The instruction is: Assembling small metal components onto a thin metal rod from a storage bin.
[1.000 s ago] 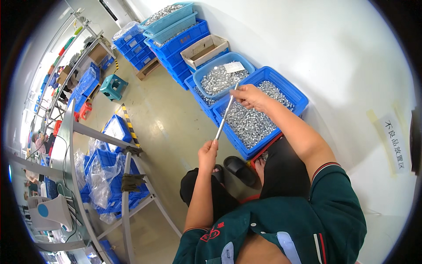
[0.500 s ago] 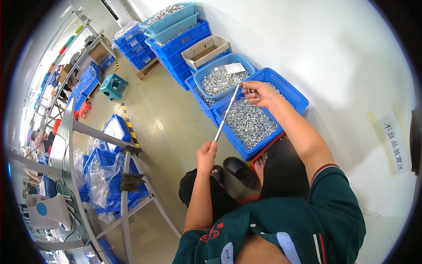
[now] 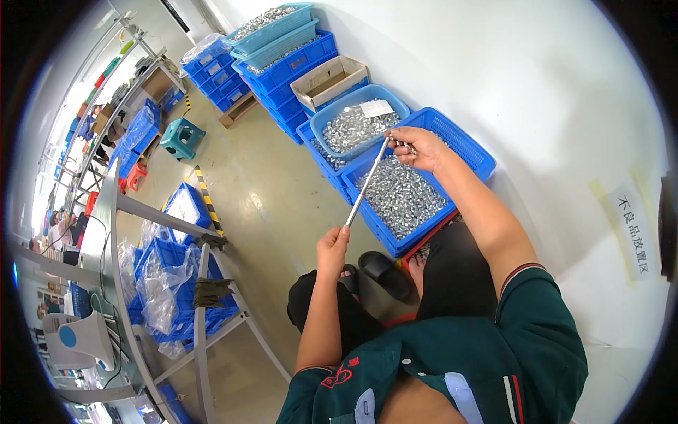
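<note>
My left hand [image 3: 332, 249] is closed round the lower end of a thin silvery metal rod [image 3: 366, 185], which slants up and to the right. At the rod's upper tip, the thumb and fingers of my right hand [image 3: 418, 150] are pinched together. Small shiny metal parts [image 3: 405, 148] show among the right fingers; their exact kind is too small to tell. Below that hand, a blue plastic crate [image 3: 464, 153] holds a heap of similar small metal parts [image 3: 406, 201].
Beyond the crate stand a light-blue basin [image 3: 396, 97] of metal parts, a cardboard-lined box [image 3: 345, 76] and stacked blue crates [image 3: 296, 65]. A grey metal frame [image 3: 201, 339] and plastic-wrapped crates [image 3: 166, 283] are at left. A teal stool [image 3: 182, 138] stands farther off. White wall borders the right.
Both hands stay nearly where they were. A thicker bright section on the rod's upper part no longer shows there; the rod now looks evenly thin.
</note>
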